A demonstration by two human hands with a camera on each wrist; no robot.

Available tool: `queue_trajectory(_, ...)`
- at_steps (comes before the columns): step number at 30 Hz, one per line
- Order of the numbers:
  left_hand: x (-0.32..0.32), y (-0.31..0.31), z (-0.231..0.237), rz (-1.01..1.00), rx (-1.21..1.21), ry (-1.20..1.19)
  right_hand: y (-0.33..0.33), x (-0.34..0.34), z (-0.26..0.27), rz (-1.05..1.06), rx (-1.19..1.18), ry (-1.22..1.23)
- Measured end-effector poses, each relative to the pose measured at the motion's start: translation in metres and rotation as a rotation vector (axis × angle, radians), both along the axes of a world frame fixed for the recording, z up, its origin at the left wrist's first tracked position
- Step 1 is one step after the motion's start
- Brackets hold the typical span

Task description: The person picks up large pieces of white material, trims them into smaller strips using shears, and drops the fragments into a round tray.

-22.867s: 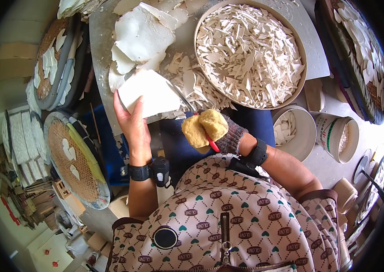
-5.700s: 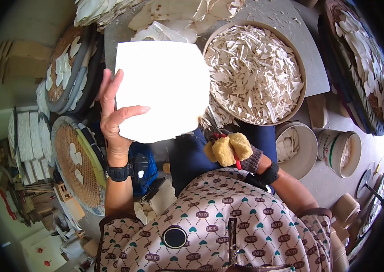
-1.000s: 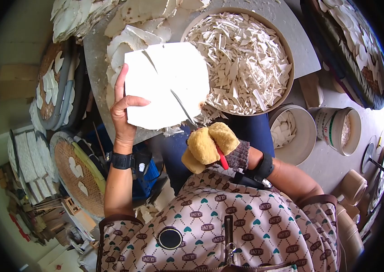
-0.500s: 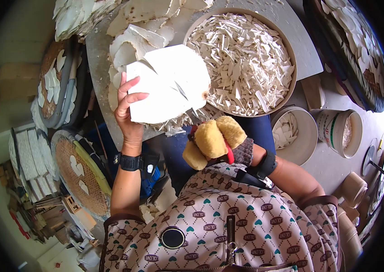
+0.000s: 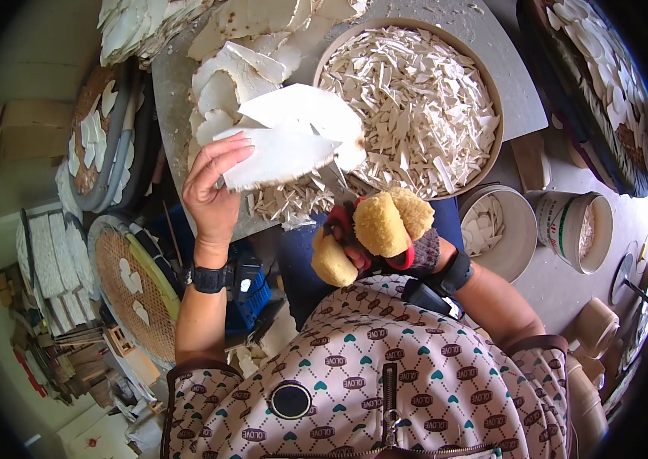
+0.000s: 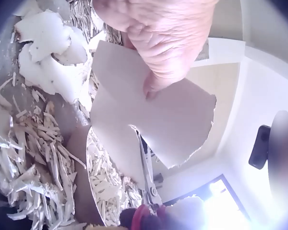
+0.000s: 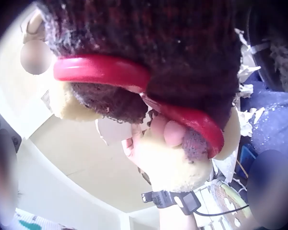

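Note:
My bare left hand (image 5: 213, 195) pinches a thin, stiff white sheet (image 5: 278, 159) by its left edge, thumb on one face. A long cut divides the sheet (image 6: 120, 91) into two flaps, still joined beyond the cut's end. My right hand (image 5: 377, 229), in a dark knitted glove with yellow foam pads, grips red-handled scissors (image 6: 150, 191). Their metal blades stand in the cut in the left wrist view. The red handle loops (image 7: 101, 69) sit round the gloved fingers and thumb, spread apart, in the right wrist view.
Beyond the sheet, a round tray (image 5: 494, 145) heaped with white strips stands on a grey metal table (image 5: 519, 99). Broken white sheets (image 5: 236, 73) and loose strips (image 5: 285, 200) lie around it. Buckets (image 5: 523, 256) stand right; a woven round tray (image 5: 106, 264) leans left.
Several seconds ago the sheet was uncut; a slit then ran in from its edge. Over the last second the slit has widened, the near flap has tilted, and the scissor handles have spread.

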State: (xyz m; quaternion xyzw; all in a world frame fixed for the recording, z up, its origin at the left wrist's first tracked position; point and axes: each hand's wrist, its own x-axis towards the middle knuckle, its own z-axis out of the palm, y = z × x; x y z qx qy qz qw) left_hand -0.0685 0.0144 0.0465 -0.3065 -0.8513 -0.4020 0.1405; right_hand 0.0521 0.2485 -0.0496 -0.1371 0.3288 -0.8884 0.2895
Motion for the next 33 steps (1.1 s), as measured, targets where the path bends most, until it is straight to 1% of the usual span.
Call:
queue_trajectory(1, 0.003, 0.002, 0.000, 0.022, 0.039, -0.037, -0.001, -0.002, 0.001, 0.022, -0.017, -0.008)
queue_trajectory(2, 0.003, 0.004, -0.001, 0.118, 0.185, -0.107, -0.002, -0.003, 0.001, 0.045, -0.034, -0.015)
queue_trajectory(4, 0.003, 0.005, -0.002, 0.307, 0.480, -0.245, -0.007, -0.002, -0.015, 0.055, -0.097, -0.057)
queue_trajectory(5, -0.004, 0.002, 0.003, 0.283, 0.536, -0.246, -0.010, -0.001, -0.029, 0.014, -0.125, -0.033)
queue_trajectory(6, -0.010, 0.002, 0.007, 0.274, 0.638, -0.335, -0.014, 0.000, -0.043, -0.035, -0.144, -0.002)
queue_trajectory(7, -0.013, 0.001, 0.012, 0.267, 0.738, -0.427, -0.019, -0.001, -0.037, -0.061, -0.147, 0.021)
queue_trajectory(8, -0.014, -0.001, 0.015, 0.259, 0.837, -0.521, -0.019, -0.005, -0.031, -0.044, -0.139, 0.019)
queue_trajectory(9, -0.013, -0.007, 0.013, 0.293, 0.826, -0.682, -0.019, -0.009, -0.025, -0.026, -0.131, 0.017)
queue_trajectory(10, -0.010, -0.005, 0.012, 0.297, 0.836, -0.719, -0.028, -0.004, -0.013, -0.062, -0.385, -0.330)
queue_trajectory(11, -0.006, 0.000, 0.010, 0.299, 0.846, -0.758, -0.029, -0.007, -0.012, -0.143, -0.063, -0.004)
queue_trajectory(12, -0.001, 0.005, 0.007, 0.300, 0.855, -0.802, -0.030, -0.008, -0.005, -0.156, -0.003, 0.067)
queue_trajectory(13, 0.005, 0.008, 0.004, 0.244, 0.784, -0.800, -0.031, -0.010, 0.002, -0.171, 0.056, 0.136)
queue_trajectory(14, 0.011, 0.012, -0.001, 0.250, 0.741, -0.743, -0.034, -0.006, -0.001, -0.097, -0.151, -0.105)
queue_trajectory(16, 0.021, 0.021, -0.010, 0.262, 0.658, -0.624, -0.042, -0.002, -0.004, -0.068, -0.454, -0.449)
queue_trajectory(18, 0.029, 0.029, -0.016, 0.243, 0.704, -0.613, -0.042, -0.005, 0.000, -0.147, 0.250, 0.023)
queue_trajectory(20, 0.036, 0.038, -0.021, 0.237, 0.712, -0.590, -0.039, -0.007, 0.003, -0.167, 0.579, 0.249)
queue_trajectory(21, 0.038, 0.039, -0.021, 0.225, 0.714, -0.619, -0.037, -0.006, 0.003, -0.157, 0.562, 0.229)
queue_trajectory(23, 0.041, 0.041, -0.022, 0.200, 0.719, -0.678, -0.031, -0.007, 0.008, -0.153, 0.629, 0.274)
queue_trajectory(24, 0.043, 0.042, -0.023, 0.189, 0.722, -0.709, -0.027, -0.007, 0.013, -0.157, 0.713, 0.339)
queue_trajectory(26, 0.045, 0.044, -0.026, 0.197, 0.736, -0.732, -0.025, -0.003, 0.009, -0.192, 0.539, 0.225)
queue_trajectory(27, 0.044, 0.046, -0.027, 0.199, 0.744, -0.740, -0.030, 0.001, -0.005, -0.220, 0.280, 0.050)
queue_trajectory(29, 0.043, 0.051, -0.029, 0.177, 0.787, -0.742, -0.034, 0.005, -0.016, -0.248, 0.019, -0.130)
queue_trajectory(30, 0.043, 0.052, -0.030, 0.167, 0.807, -0.742, -0.034, 0.007, -0.020, -0.251, 0.021, -0.137)
queue_trajectory(32, 0.042, 0.049, -0.029, 0.152, 0.801, -0.770, -0.032, 0.009, -0.024, -0.247, -0.100, -0.182)
queue_trajectory(33, 0.040, 0.046, -0.028, 0.138, 0.799, -0.790, -0.029, 0.008, -0.027, -0.245, -0.221, -0.218)
